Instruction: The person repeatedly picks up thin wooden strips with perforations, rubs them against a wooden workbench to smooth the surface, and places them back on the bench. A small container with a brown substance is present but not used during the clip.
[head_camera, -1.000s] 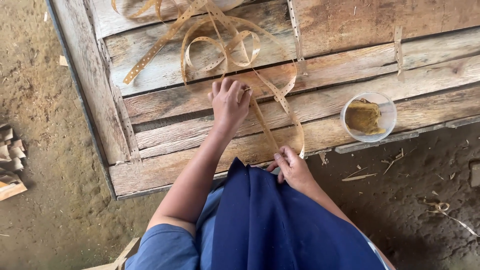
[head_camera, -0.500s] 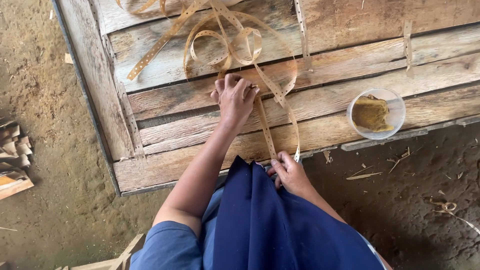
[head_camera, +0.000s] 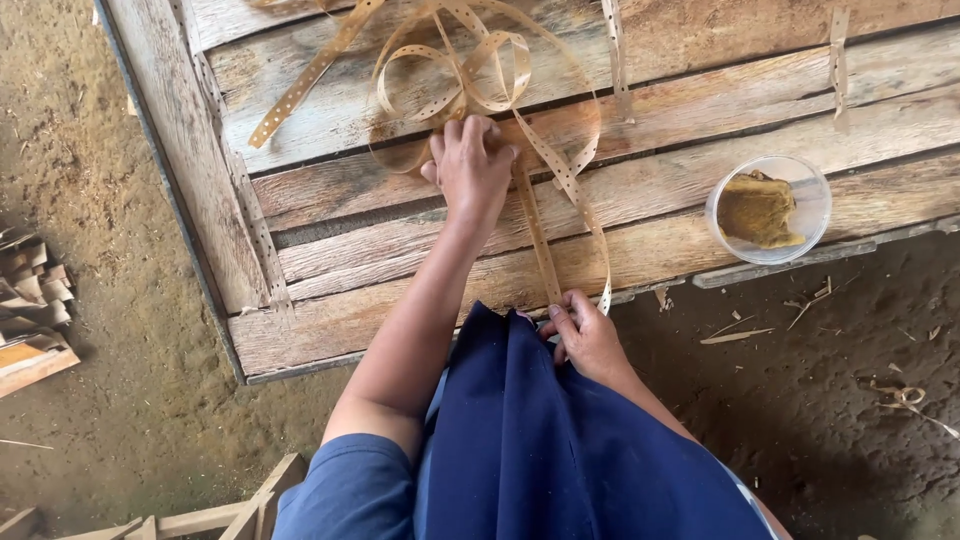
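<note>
Wood offcuts (head_camera: 35, 310): stacked on the dirt floor at the far left edge, well apart from the work area
Light wood slats (head_camera: 210, 515): lying on the dirt at the bottom left, just beside the blue sleeve
Plank platform (head_camera: 330, 250): weathered boards running left to right, with a dark metal edge along the left side; a perforated strip is fixed along that left side
Perforated strip (head_camera: 540, 235): thin, tan, punched with holes; it lies in loose loops on the upper planks, then runs as a straight length down the boards to the near edge of the platform
Left hand (head_camera: 472, 168): palm down on the planks just below the loops, arm extended; fingers close together and curled, pressing on the strip where the straight length starts; whether they clamp it cannot be told
Blue cloth (head_camera: 560, 450): dark fabric across the person's lap, its top fold touching the near edge of the platform
Right hand (head_camera: 585, 335): at the near edge of the platform, resting against the cloth; fingers bent and closed on the lower end of the strip
Clear cup (head_camera: 795, 215): round, standing on the right part of the planks, well apart from both hands; holds a brown-yellow lump
Scraps (head_camera: 735, 335): small slivers on the dirt to the right, below the cup
</note>
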